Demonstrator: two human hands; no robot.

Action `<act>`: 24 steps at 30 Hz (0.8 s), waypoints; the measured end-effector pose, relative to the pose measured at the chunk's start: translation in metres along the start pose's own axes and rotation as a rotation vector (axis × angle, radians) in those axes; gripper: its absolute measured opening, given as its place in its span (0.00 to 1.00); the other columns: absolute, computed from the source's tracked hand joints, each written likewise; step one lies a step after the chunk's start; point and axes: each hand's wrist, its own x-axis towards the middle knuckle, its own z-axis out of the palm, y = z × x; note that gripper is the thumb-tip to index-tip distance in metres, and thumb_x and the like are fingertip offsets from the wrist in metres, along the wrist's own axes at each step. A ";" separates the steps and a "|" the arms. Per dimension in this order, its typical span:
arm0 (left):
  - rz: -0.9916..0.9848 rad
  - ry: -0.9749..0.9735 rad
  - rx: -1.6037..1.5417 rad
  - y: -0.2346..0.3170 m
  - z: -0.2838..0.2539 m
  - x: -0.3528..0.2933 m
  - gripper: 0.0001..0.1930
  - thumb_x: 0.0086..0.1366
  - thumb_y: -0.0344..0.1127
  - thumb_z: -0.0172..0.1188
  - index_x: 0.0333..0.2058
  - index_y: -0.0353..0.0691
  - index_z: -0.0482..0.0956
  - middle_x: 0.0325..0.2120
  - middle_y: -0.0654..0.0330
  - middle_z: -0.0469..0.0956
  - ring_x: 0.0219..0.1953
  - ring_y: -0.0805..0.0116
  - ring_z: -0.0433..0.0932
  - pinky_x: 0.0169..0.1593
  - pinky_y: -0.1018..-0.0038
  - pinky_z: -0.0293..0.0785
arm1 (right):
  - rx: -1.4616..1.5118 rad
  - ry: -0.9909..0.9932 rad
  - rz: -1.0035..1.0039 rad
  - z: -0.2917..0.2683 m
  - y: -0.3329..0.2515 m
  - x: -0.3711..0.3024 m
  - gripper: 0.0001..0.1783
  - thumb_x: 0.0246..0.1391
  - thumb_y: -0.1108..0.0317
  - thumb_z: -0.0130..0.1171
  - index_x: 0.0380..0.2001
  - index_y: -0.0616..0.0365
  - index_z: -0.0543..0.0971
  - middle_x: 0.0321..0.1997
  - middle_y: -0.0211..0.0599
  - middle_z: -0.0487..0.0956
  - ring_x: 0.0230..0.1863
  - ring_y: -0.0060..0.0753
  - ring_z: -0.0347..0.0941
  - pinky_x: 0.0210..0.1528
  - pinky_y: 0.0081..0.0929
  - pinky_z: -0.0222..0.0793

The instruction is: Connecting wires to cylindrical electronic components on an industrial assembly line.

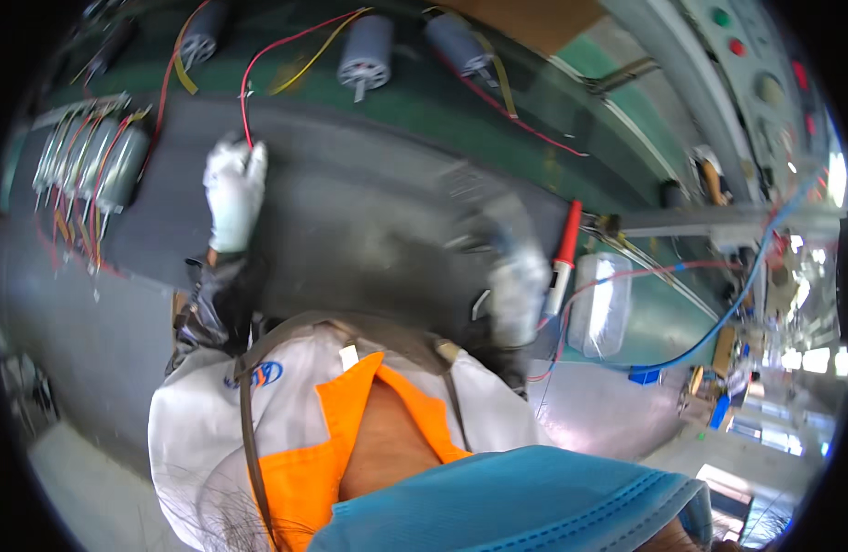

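Note:
My left hand (235, 193), in a white glove, is closed with its fingertips at the end of a red wire (246, 110). That wire curves up to a grey cylindrical motor (365, 53), whose yellow wire (318, 57) hangs loose beside it. My right hand (519, 294), also gloved, is smeared by motion over the right part of the dark work surface (369, 212). Its fingers cannot be made out, nor whether anything is in them. Just right of it stands a red-and-white handheld tool (565, 253) with a tapered red end.
More motors with wires lie along the green strip, one at upper left (201, 37) and one right of centre (458, 44). A cluster of wired motors (92, 161) sits at far left. A clear plastic container (599, 304) and a blue hose (737, 299) are at right.

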 end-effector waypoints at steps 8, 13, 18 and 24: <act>0.131 0.080 0.077 0.034 -0.011 -0.004 0.24 0.58 0.33 0.66 0.54 0.36 0.76 0.52 0.45 0.76 0.54 0.44 0.75 0.57 0.55 0.72 | -0.486 0.033 0.370 -0.021 0.060 0.056 0.27 0.58 0.60 0.63 0.59 0.60 0.77 0.49 0.55 0.83 0.50 0.47 0.82 0.51 0.38 0.75; 0.335 -0.145 -0.310 0.102 0.052 0.001 0.26 0.57 0.35 0.65 0.56 0.39 0.76 0.52 0.50 0.76 0.56 0.47 0.74 0.59 0.56 0.70 | -1.063 0.033 0.204 -0.011 0.143 0.204 0.36 0.57 0.57 0.65 0.67 0.48 0.67 0.49 0.55 0.80 0.51 0.55 0.78 0.50 0.47 0.74; 0.323 -0.280 -0.400 0.102 0.097 -0.002 0.22 0.61 0.36 0.62 0.55 0.41 0.77 0.51 0.51 0.76 0.56 0.49 0.73 0.59 0.57 0.68 | -1.235 0.133 0.216 -0.011 0.225 0.260 0.54 0.47 0.54 0.74 0.74 0.41 0.55 0.56 0.59 0.75 0.55 0.63 0.75 0.55 0.51 0.74; 0.278 -0.364 -0.377 0.098 0.101 0.000 0.19 0.63 0.36 0.60 0.52 0.42 0.78 0.48 0.53 0.78 0.54 0.51 0.75 0.57 0.56 0.70 | -1.065 0.027 0.593 -0.069 0.258 0.304 0.61 0.51 0.48 0.69 0.77 0.48 0.42 0.60 0.59 0.76 0.55 0.58 0.78 0.55 0.51 0.74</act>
